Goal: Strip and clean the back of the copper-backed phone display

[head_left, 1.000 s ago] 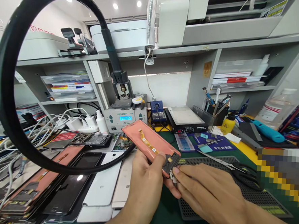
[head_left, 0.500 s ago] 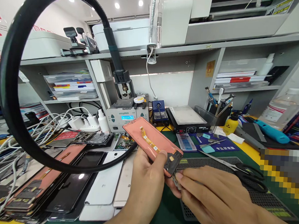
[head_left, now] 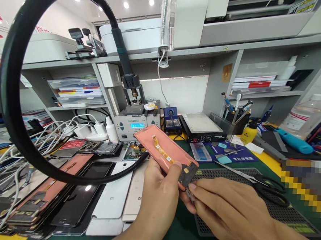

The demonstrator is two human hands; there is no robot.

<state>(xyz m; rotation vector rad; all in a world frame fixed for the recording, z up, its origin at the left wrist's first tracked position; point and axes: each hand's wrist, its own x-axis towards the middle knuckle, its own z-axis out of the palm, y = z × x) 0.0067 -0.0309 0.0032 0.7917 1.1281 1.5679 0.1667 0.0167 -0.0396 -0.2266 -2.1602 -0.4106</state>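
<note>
My left hand [head_left: 160, 192] grips a phone screen [head_left: 163, 143] with a copper-pink back, its thumb pressed on the lower part. A yellow flex cable [head_left: 158, 149] runs along that back to a black section near the lower end. The screen is tilted, upper end to the left, above the green mat. My right hand [head_left: 233, 211] is closed at the lower end, its fingertips pinching a small grey piece [head_left: 190, 196] there. I cannot tell whether that piece is joined to the screen. The other fingers of the right hand are curled out of sight.
Black-handled scissors [head_left: 265, 186] lie on a grey perforated mat [head_left: 208, 175] at right. Phones, including a white phone [head_left: 114, 193], and several pink-backed screens crowd the left. A thick black hose [head_left: 5, 74] loops in front of me. A hot plate [head_left: 202, 124] stands behind.
The screen and both hands appear slightly further right in the view, as does much of the bench. The grip of both hands is the same.
</note>
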